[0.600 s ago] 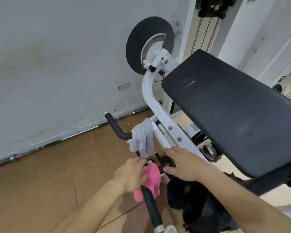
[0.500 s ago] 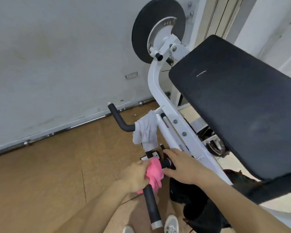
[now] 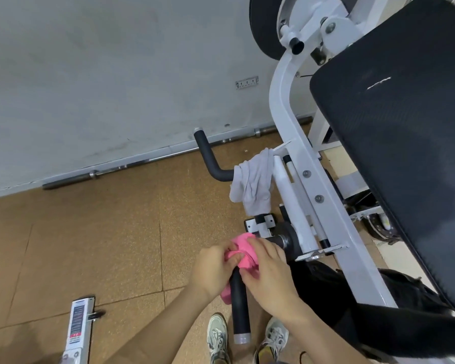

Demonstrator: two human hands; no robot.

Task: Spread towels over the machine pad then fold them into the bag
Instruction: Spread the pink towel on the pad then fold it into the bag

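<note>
Both hands, the left hand (image 3: 212,269) and the right hand (image 3: 267,271), are clamped on the pink towel (image 3: 241,252), bunched over the near handle grip (image 3: 238,298). The machine pad (image 3: 399,158) is bare and the grey towel (image 3: 252,185) hangs on the far handle (untouched). So the task looks barely begun: spreading, folding and bagging in the black bag (image 3: 326,290) all remain.

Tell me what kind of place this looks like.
Most likely a gym. A white-framed weight machine with a large black pad fills the right side, a barbell lies along the wall, and both hands, left hand and right hand, grip a pink towel on a machine handle.
</note>
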